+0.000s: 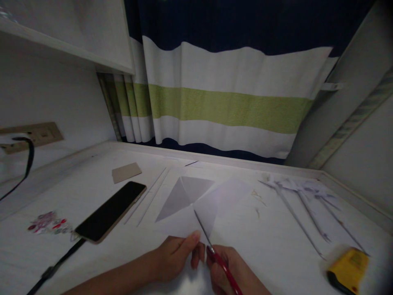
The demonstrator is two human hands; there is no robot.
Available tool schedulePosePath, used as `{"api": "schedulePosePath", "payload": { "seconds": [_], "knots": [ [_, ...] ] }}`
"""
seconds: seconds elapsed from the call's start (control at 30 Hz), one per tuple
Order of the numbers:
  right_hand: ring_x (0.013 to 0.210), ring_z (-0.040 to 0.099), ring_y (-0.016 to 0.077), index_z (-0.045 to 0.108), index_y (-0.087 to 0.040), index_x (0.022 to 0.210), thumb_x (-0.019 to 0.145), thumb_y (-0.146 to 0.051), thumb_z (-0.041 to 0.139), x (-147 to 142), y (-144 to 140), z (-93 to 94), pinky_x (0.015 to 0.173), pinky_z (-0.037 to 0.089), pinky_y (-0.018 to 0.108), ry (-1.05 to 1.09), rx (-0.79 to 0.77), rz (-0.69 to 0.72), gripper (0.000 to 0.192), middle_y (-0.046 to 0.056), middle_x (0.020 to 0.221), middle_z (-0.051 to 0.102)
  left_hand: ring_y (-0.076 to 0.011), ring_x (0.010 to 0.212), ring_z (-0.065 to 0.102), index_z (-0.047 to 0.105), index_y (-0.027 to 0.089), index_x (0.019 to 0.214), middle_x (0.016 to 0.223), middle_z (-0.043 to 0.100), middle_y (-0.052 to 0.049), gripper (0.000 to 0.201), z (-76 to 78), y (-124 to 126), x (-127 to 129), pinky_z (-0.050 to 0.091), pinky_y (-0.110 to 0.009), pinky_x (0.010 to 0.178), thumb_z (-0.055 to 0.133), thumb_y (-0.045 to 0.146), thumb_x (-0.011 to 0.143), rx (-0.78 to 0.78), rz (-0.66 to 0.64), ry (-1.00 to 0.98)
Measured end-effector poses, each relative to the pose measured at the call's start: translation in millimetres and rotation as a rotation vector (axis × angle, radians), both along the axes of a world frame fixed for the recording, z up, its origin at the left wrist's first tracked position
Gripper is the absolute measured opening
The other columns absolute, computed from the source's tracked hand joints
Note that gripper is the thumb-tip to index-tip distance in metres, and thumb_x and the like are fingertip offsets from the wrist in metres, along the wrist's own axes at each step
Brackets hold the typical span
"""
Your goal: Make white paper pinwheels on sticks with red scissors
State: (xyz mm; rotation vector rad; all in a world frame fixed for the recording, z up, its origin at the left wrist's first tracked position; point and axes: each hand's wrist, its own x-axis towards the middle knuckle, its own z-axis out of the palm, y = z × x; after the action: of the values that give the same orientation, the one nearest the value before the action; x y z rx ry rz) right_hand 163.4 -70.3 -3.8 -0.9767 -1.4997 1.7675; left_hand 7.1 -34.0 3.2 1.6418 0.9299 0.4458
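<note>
A square of white paper with creases meeting at its middle lies partly raised off the table. My left hand pinches its near edge between thumb and fingers. My right hand is closed around a slim red-handled tool with a thin pointed metal end. That point rests at or just above the paper, close to the centre where the creases meet. Whether the tool has one blade or two cannot be made out from this angle. Both hands are near the table's front, side by side.
Left of the paper lie a black phone, a beige card, thin white sticks and small colourful bits. To the right are paper scraps with long rods and a yellow-and-black object. A striped curtain hangs behind.
</note>
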Motion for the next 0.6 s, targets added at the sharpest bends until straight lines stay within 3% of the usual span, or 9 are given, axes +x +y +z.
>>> {"api": "schedulePosePath", "payload": {
  "seconds": [0.47,0.6],
  "knots": [
    [0.032,0.018,0.0021,0.045,-0.017,0.069,0.050,-0.078,0.044,-1.3,-2.1,5.9,0.031,0.012,0.019,-0.050,-0.070,-0.058,0.064,-0.011,0.043,0.027,-0.0133,0.063,0.048,0.046,0.018,0.051,0.053,0.045,0.003,0.052,-1.5,0.6,-1.0,0.035,-0.022,0.073,0.024,0.055,0.079,-0.033,0.048,-0.011],
    [0.033,0.018,0.0033,0.041,-0.018,0.069,0.054,-0.080,0.035,-2.8,-1.2,3.9,0.031,0.014,0.019,-0.156,-0.025,-0.058,0.064,-0.011,0.045,0.025,-0.0132,0.058,0.048,0.046,0.018,0.046,0.048,0.044,0.002,0.053,-4.1,2.0,1.6,0.036,-0.023,0.071,0.027,0.055,0.078,-0.016,0.068,-0.075]
  ]
}}
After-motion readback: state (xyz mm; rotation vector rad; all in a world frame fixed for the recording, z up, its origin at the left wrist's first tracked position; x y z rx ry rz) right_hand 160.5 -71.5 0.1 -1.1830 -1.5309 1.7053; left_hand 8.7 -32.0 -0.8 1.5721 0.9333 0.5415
